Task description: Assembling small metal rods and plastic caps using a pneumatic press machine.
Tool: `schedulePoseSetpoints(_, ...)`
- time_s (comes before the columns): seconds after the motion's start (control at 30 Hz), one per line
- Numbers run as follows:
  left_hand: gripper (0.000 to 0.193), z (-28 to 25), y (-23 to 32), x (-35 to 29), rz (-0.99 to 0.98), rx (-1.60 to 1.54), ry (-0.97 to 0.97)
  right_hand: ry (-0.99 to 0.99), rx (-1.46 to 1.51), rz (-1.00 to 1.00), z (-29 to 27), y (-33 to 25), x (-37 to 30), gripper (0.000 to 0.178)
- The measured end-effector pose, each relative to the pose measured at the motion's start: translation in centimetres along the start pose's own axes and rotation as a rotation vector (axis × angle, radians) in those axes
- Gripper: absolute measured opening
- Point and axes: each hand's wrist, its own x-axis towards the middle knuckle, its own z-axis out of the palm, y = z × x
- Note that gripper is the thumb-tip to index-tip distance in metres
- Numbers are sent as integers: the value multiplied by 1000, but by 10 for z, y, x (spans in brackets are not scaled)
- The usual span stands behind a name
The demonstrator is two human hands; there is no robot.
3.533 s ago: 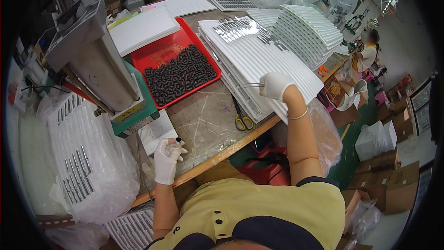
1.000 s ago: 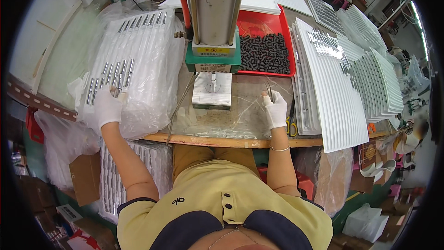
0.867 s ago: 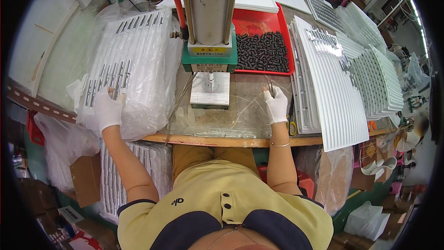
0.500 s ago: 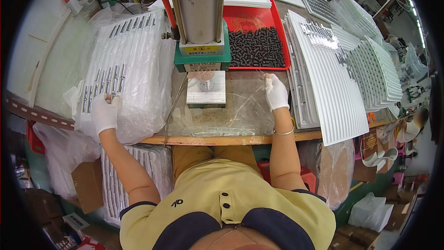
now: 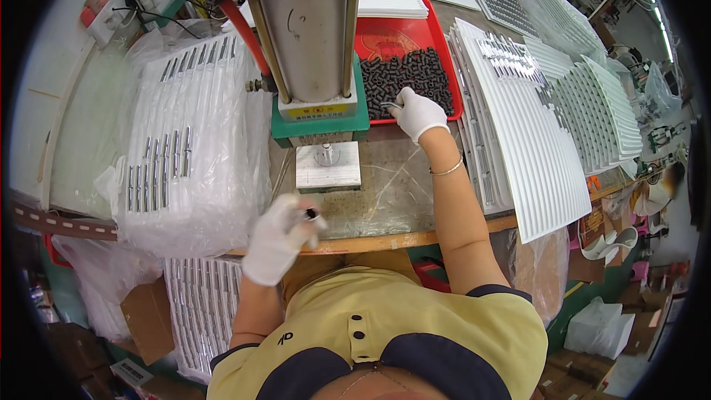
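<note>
Near the table's front edge, my gloved left hand (image 5: 275, 240) is closed around a metal tube (image 5: 311, 214); its dark end shows at the fingertips, and motion blurs the hand. My gloved right hand (image 5: 419, 114) is over the near edge of a red tray (image 5: 453, 74) heaped with small black cylindrical parts (image 5: 404, 78). Between its thumb and fingers is a thin, shiny metal piece whose kind I cannot make out. Between the hands stands a green-headed press (image 5: 320, 122) with a pale metal block (image 5: 328, 170) beneath it, a small round seat on its top.
At the left, slim metal rods (image 5: 176, 152) lie in rows on a plastic-wrapped white ribbed stack (image 5: 207, 200). White ribbed sheets (image 5: 529, 155) with more shiny rods stand at the right. A red hose (image 5: 248, 37) runs beside the press column.
My left hand has moved right and nearer, from the rods to the table's front edge, with a tube in it. My right hand has moved forward and left to the red tray.
</note>
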Motion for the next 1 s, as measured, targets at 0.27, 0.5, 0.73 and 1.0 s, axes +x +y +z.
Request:
schedulePoseSetpoints(0.27, 24, 19, -46, 60, -155, -27, 12, 7, -52, -163, 8, 14, 16, 25)
schedulePoseSetpoints(0.5, 27, 18, -53, 62, -107, 100, 94, -157, -120, -217, 2, 5, 32, 19)
schedulePoseSetpoints(0.73, 30, 27, -57, 78, -153, -92, 133, -92, -148, -261, 1, 5, 22, 17)
schedulePoseSetpoints(1.0, 31, 39, -58, 87, 62, -21, 114, -39, 434, -627, -51, -17, -68, 12)
